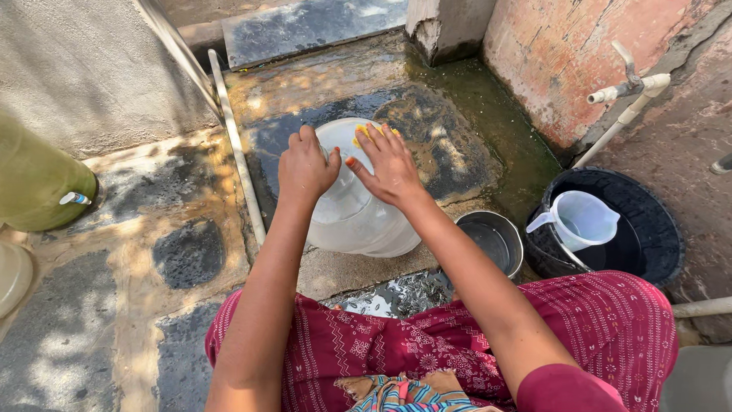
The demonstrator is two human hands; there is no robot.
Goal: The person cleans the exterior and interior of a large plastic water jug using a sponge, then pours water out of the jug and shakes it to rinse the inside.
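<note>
Down on the wet stone floor (191, 252), the big clear plastic water jar (354, 217) lies on its side in front of the knees, black bucket (656, 229) with its clear jug (583, 217) and a steel pot (492, 240) just to the right. The left hand (305, 164) is curled over the jar's top to steady it, while the right hand (390, 168) presses a yellow sponge (366, 133) flat against the far end. Scrubbing looks mid-way by my read: no suds visible, rinsing seemingly left.

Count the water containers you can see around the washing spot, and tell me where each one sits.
5: a clear jug under both hands, a steel pot beside it, a black bucket holding a plastic pitcher, and a green container far left. Others may sit outside the frame.
</note>
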